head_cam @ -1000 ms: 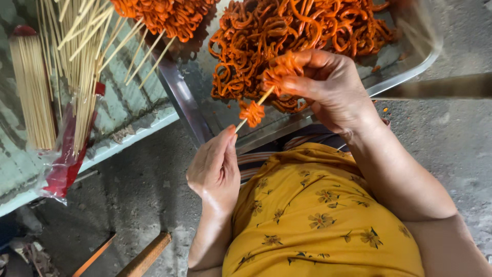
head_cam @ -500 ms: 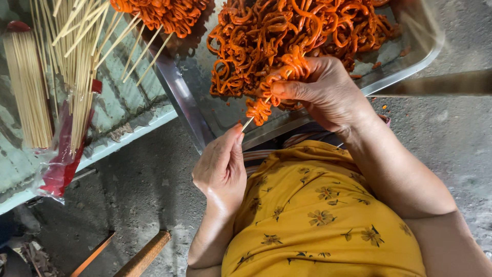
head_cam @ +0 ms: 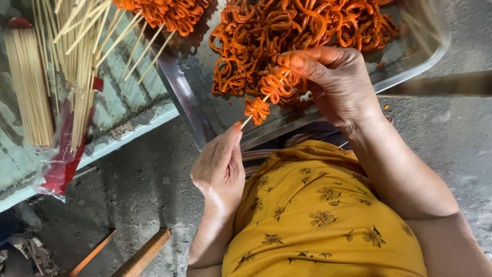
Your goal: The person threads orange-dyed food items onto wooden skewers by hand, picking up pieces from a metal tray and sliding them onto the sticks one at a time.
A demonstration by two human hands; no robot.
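Centrally, the left hand [head_cam: 219, 166] pinches the lower end of a thin bamboo skewer [head_cam: 252, 117] between closed fingers, its tip angled up toward the right hand [head_cam: 335, 84]. The right fingers are closed around a curled orange strip [head_cam: 277, 84] that sits on the upper part of the skewer; 1 folded orange piece [head_cam: 256, 109] is already threaded lower down, apart from the right fingers. Both hands work just over the near rim of a metal tray [head_cam: 410, 66], which holds a large heap of loose orange strips [head_cam: 287, 31], so most of the threading appears left to do. Finished skewers [head_cam: 164, 13] lie at the top, and bundles of bare sticks [head_cam: 31, 82] rest on the surface [head_cam: 123, 110] at left.
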